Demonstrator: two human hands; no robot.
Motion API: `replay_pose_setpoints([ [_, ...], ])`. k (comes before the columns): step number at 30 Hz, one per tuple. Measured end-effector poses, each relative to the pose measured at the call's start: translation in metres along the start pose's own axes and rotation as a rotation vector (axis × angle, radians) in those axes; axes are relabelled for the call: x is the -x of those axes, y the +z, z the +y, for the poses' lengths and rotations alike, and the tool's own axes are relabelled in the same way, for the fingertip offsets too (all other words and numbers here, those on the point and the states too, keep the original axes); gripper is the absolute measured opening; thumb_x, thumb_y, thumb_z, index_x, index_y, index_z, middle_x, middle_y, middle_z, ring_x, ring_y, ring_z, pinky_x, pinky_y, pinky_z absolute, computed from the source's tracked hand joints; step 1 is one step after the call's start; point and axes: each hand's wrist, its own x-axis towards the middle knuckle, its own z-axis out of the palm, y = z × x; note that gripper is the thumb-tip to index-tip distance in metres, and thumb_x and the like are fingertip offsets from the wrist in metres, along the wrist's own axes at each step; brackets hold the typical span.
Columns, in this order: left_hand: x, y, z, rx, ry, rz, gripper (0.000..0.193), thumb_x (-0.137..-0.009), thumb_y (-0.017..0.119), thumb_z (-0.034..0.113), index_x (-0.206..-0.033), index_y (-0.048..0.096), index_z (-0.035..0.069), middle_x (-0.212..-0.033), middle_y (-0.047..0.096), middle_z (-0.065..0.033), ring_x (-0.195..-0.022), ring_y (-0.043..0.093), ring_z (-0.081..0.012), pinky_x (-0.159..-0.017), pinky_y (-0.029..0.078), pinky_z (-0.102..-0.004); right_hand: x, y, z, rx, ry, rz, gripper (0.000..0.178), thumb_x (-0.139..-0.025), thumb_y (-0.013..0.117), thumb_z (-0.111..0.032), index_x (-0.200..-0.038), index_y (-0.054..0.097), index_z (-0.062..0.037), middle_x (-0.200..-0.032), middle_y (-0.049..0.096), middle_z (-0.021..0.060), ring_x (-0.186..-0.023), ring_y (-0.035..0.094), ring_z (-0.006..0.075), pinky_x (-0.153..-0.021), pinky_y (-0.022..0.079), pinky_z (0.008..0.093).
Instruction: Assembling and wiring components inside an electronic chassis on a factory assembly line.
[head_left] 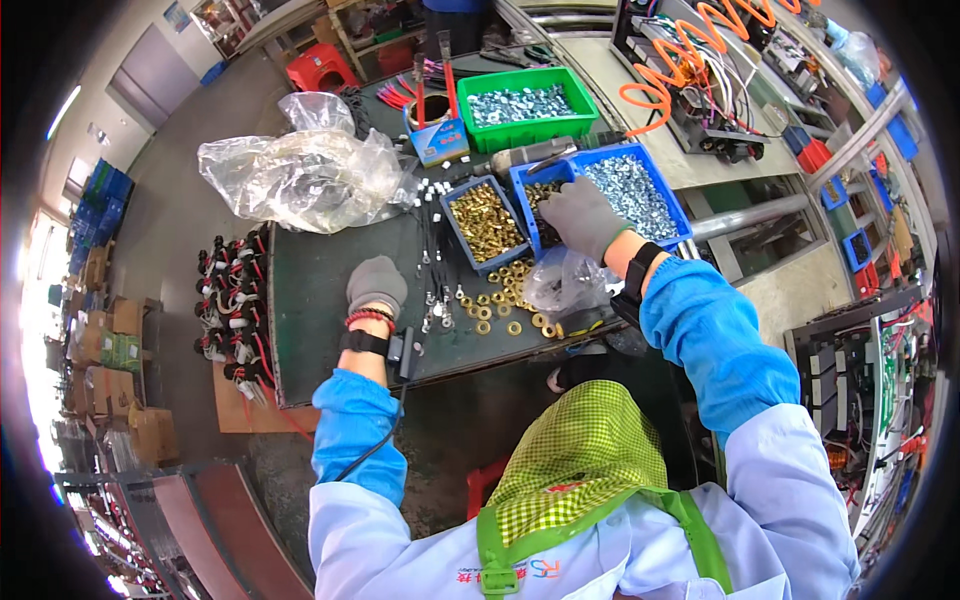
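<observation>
My right hand [583, 217], in a grey glove, reaches into the dark-filled compartment [546, 232] of a blue bin. Its fingers are bent together among the small parts, and what they pinch is hidden. On the dark green tabletop [318, 290] my left hand [376, 285], gloved too, rests with its fingers curled in; whatever it holds is out of sight. Between the hands lie short black cables [430, 262] with ring terminals and loose brass washers [498, 297]. Brass fasteners fill a smaller blue bin [484, 268]. Silvery hardware [630, 200] fills the larger bin's right side.
Clear plastic bags [310, 180] lie at the far left of the table, and another bag [565, 282] sits below my right hand. Behind stand a green bin [530, 76] and a blue box [440, 143]. An orange coiled hose [650, 95] hangs right. Wired parts [235, 300] hang at the left edge.
</observation>
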Motion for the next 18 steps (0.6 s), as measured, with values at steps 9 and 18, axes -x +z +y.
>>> replay_pose_setpoints([
  [9,0.076,-0.042,-0.018,1.167,0.022,-0.339,0.025,-0.096,0.049,0.02,-0.112,0.052,0.001,-0.077,0.062,-0.0095,-0.058,0.061,-0.0134,-0.05,0.044,-0.0256,0.031,-0.004,0.058,-0.588,0.193,0.477,0.019,-0.08,0.063,-0.006,-0.098,0.066,-0.0082,-0.095,0.06,0.0138,-0.09,0.063,0.0356,-0.079,0.051,0.0432],
  [18,0.022,-0.029,-0.032,1.29,0.21,-0.168,0.021,-0.098,0.05,0.018,-0.111,0.055,0.002,-0.079,0.061,-0.0052,-0.063,0.059,-0.0111,-0.06,0.049,-0.0233,0.078,-0.003,0.103,-0.577,0.27,-0.121,0.038,-0.08,0.068,-0.015,-0.118,0.067,-0.0152,-0.095,0.07,0.014,-0.093,0.067,0.0329,-0.084,0.052,0.0439],
])
